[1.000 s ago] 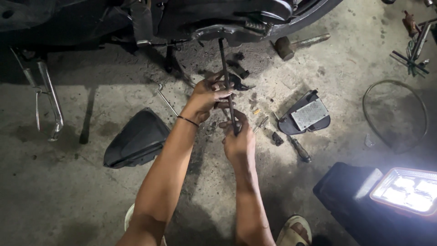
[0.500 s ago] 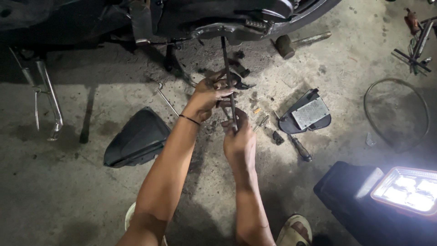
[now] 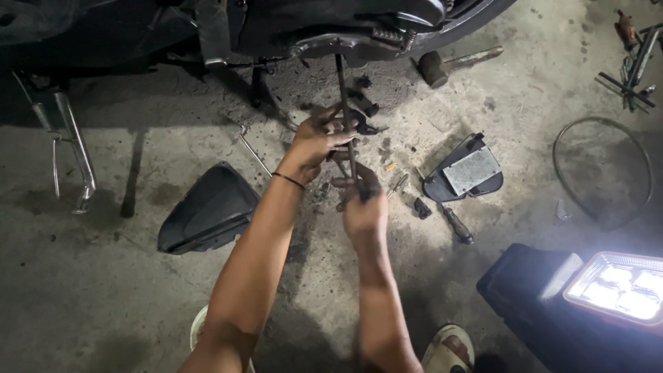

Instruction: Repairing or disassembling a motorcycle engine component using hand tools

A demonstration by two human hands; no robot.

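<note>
Left hand [image 3: 319, 141]: the grip is closed, fingers curled around a long dark metal rod [image 3: 343, 103] about midway along its length. A thin dark band sits on that wrist. Just beyond the fingers, touching or nearly touching them, lies a small dark bracket-shaped part [image 3: 362, 123]; whether the grip also has hold of it cannot be told.

Right hand [image 3: 362, 204]: the grip is closed around the lower end of the same rod, directly below the left hand's grip, with the two hands just apart. The fingertips are blurred, so the exact finger placement cannot be told.

The rod runs from the right grip up through the left grip and on to the underside of a dark vehicle body [image 3: 331, 27], where its upper end meets a grey metal plate [image 3: 331, 45]. It stands slightly tilted.

Surroundings on the concrete floor [image 3: 103, 304]:
- Left of both grips, near: a black plastic cover [image 3: 204, 207].
- Right of the grips, near: a black housing with a grey mesh panel [image 3: 466, 173], and below it a dark-handled tool [image 3: 457, 224].
- Above and right of the grips: a hammer [image 3: 456, 63].
- Far right: a loop of cable [image 3: 601, 169].
- Lower right, well apart: a bright work lamp [image 3: 618, 283].
- Far left: a chrome stand [image 3: 69, 148].
</note>
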